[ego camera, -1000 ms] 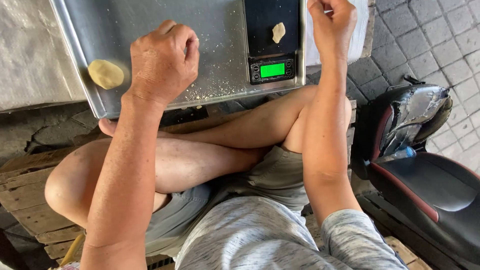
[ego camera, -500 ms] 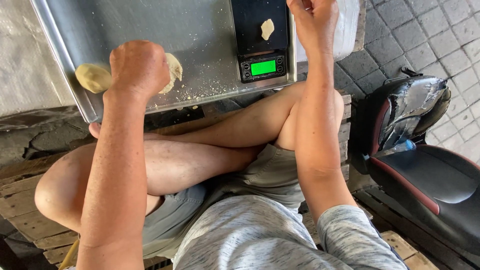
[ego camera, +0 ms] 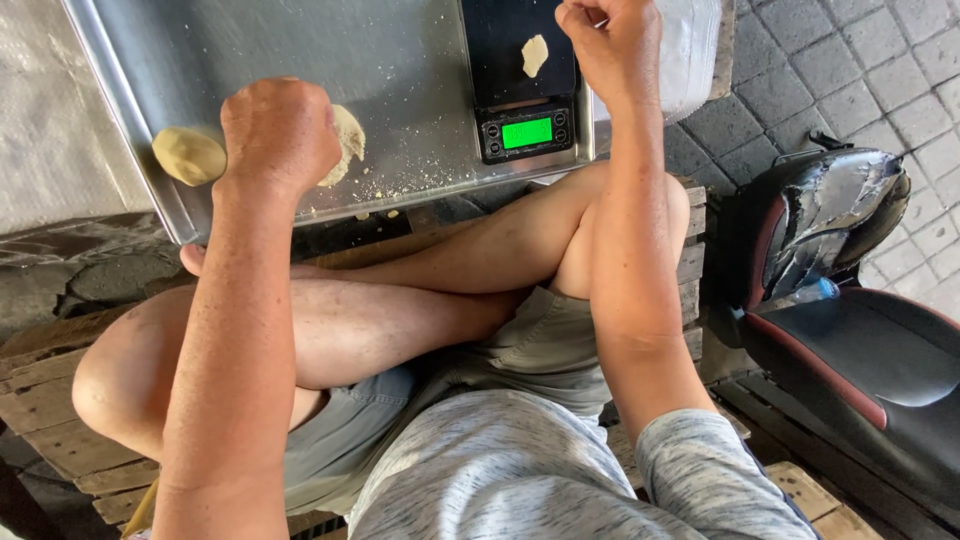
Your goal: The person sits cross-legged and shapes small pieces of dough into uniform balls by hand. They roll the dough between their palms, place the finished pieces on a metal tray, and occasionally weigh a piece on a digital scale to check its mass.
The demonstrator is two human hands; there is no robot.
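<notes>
Dough portioning is in hand: the left hand (ego camera: 280, 135), closed in a fist, presses a dough piece (ego camera: 345, 140) on the metal tray (ego camera: 420, 70), while the right hand (ego camera: 610, 45), fingers curled, hovers beside the scale (ego camera: 522, 75) bearing a small dough scrap (ego camera: 535, 55); the next move calls for steady, even pressure.

Under my left hand (ego camera: 280, 135) the dough piece (ego camera: 345, 140) is pale cream; just left of my fingers sits a yellowish-tan dough ball (ego camera: 188, 155). The tray (ego camera: 400, 70) is dull silver, speckled with pale crumbs. Near my right hand (ego camera: 612, 45), the black scale (ego camera: 520, 60) glows green.
</notes>
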